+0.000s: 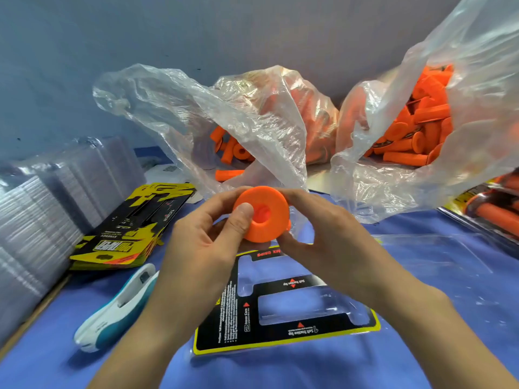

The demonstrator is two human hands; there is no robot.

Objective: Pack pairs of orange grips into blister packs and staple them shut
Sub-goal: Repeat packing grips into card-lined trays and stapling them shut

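Note:
Both hands hold one orange grip end-on to the camera, its round flange and centre hole facing me. My left hand grips it from the left with the thumb on the flange. My right hand grips it from the right, fingers curled behind it. Below the hands an open blister pack with a black and yellow card lies flat on the blue table, its two long cavities bare. A white and teal stapler lies to its left.
Two clear plastic bags of orange grips stand behind, one at centre, one at right. A stack of printed cards and stacks of clear blister shells sit left. Finished packs lie at the right edge.

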